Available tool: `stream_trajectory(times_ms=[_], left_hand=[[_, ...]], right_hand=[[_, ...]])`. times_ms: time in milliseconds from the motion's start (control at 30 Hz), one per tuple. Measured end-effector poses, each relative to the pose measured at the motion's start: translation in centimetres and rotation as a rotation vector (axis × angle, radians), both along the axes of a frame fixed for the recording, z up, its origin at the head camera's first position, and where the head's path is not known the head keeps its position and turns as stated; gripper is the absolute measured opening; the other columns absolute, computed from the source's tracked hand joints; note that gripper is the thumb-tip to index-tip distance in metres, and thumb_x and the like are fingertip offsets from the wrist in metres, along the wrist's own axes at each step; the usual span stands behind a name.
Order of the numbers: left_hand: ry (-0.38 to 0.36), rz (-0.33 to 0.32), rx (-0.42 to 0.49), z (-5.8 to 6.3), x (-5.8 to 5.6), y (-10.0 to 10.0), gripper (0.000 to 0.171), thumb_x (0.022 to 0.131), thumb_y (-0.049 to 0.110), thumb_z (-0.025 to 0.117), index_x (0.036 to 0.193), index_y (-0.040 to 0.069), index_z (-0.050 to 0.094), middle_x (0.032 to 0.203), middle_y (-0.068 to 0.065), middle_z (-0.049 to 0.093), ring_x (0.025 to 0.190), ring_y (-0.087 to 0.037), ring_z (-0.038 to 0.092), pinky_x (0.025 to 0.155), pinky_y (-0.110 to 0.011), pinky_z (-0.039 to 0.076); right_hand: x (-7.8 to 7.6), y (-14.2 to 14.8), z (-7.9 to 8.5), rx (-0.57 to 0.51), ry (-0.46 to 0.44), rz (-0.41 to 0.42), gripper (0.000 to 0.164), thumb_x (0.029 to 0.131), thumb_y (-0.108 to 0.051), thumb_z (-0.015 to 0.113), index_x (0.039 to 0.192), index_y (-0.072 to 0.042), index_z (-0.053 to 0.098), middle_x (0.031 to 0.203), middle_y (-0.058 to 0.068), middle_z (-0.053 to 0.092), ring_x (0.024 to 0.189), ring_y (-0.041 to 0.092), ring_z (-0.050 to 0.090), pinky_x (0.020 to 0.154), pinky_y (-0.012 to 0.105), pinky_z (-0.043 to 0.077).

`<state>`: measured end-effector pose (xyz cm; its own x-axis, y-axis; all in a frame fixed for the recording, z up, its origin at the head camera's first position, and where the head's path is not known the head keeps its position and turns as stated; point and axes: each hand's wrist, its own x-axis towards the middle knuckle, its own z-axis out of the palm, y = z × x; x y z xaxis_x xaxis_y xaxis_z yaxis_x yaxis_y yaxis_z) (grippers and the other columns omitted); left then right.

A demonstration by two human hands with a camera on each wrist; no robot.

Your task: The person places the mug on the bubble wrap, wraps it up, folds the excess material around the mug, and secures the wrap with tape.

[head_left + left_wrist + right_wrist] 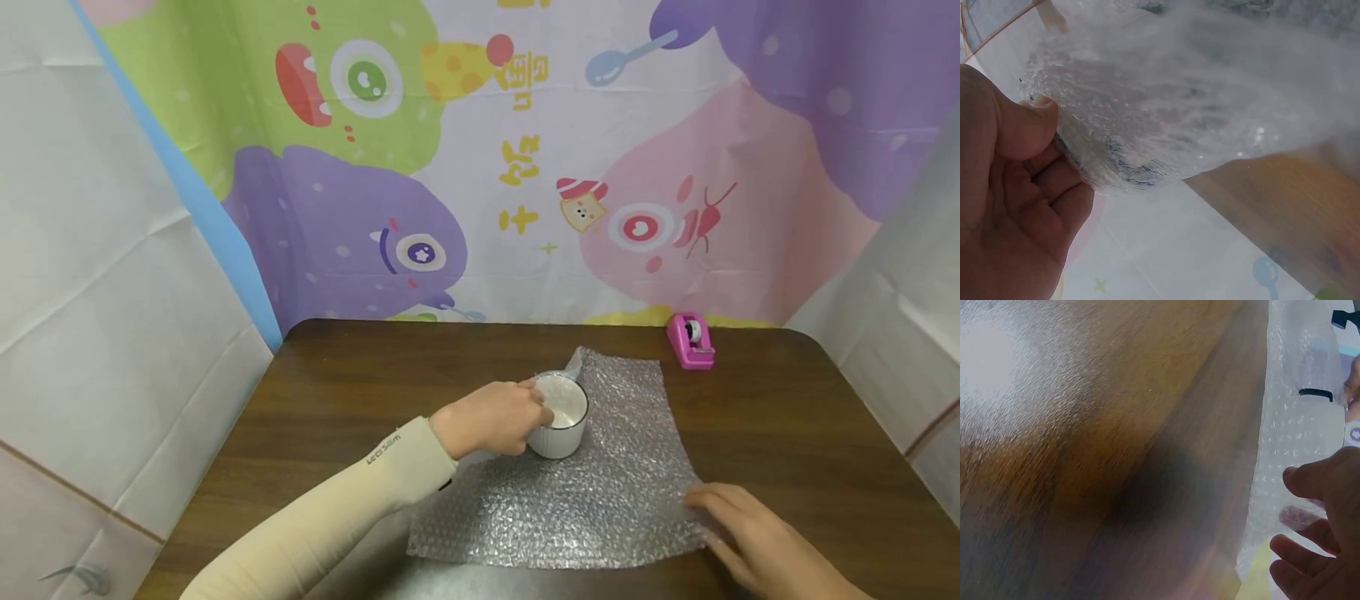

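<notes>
A white ribbed cup (557,442) with a thin dark rim stands upright on a sheet of bubble wrap (630,483). My left hand (498,417) grips the cup's left rim, with some fingers inside its mouth. In the left wrist view, the thumb (1029,128) presses bubble wrap (1116,106) against the dark rim, fingers curled on the other side. At the sheet's right front edge is my right hand (742,533). From the right wrist, its thumb and fingers (1300,559) are spread apart at the wrap's edge, one fingertip showing through the plastic.
A pink tape dispenser (692,342) stands at the back right of the brown wooden table (337,367). Behind the table hangs a curtain (480,283) with cartoon monsters. Pale panels (112,275) flank both sides.
</notes>
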<state>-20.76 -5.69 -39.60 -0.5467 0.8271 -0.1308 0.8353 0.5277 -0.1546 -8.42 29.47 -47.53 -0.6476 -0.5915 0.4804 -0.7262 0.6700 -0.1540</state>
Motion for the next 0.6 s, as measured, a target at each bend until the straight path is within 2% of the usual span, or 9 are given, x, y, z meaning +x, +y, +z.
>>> stream_trajectory(times_ms=[167, 267, 400, 600], left_hand=[[0.004, -0.007, 0.007, 0.02, -0.02, -0.05, 0.030, 0.086, 0.014, 0.075, 0.116, 0.020, 0.075, 0.104, 0.004, 0.073, 0.105, -0.017, 0.072, 0.122, -0.032, 0.037], [0.001, -0.008, 0.006, -0.05, -0.08, -0.05, 0.031, 0.086, 0.014, 0.074, 0.116, 0.020, 0.075, 0.104, 0.004, 0.073, 0.105, -0.017, 0.072, 0.122, -0.032, 0.036], [0.001, -0.008, 0.003, -0.08, -0.15, -0.01, 0.032, 0.087, 0.013, 0.073, 0.118, 0.020, 0.075, 0.106, 0.004, 0.073, 0.106, -0.018, 0.072, 0.122, -0.033, 0.037], [-0.005, 0.003, -0.003, -0.04, -0.11, 0.12, 0.033, 0.088, 0.011, 0.071, 0.120, 0.020, 0.075, 0.107, 0.003, 0.074, 0.106, -0.018, 0.072, 0.120, -0.034, 0.040]], right_hand=[[-0.31, -0.13, -0.04, -0.101, 0.019, 0.002, 0.061, 0.105, -0.053, 0.029, 0.111, -0.008, 0.071, 0.108, 0.000, 0.070, 0.101, 0.015, 0.067, 0.102, -0.002, 0.034], [-0.41, -0.23, -0.06, -0.161, 0.020, 0.027, 0.056, 0.106, -0.050, 0.034, 0.108, -0.010, 0.072, 0.106, 0.001, 0.071, 0.111, 0.002, 0.064, 0.103, -0.001, 0.036], [-0.58, -0.29, -0.11, -0.235, 0.026, 0.095, 0.048, 0.107, -0.045, 0.040, 0.105, -0.010, 0.073, 0.108, 0.005, 0.071, 0.126, -0.010, 0.051, 0.105, 0.002, 0.037], [-0.55, -0.37, 0.41, -0.302, -0.031, 0.184, 0.038, 0.106, -0.039, 0.050, 0.107, -0.009, 0.074, 0.119, 0.008, 0.070, 0.137, -0.003, 0.050, 0.112, 0.009, 0.036]])
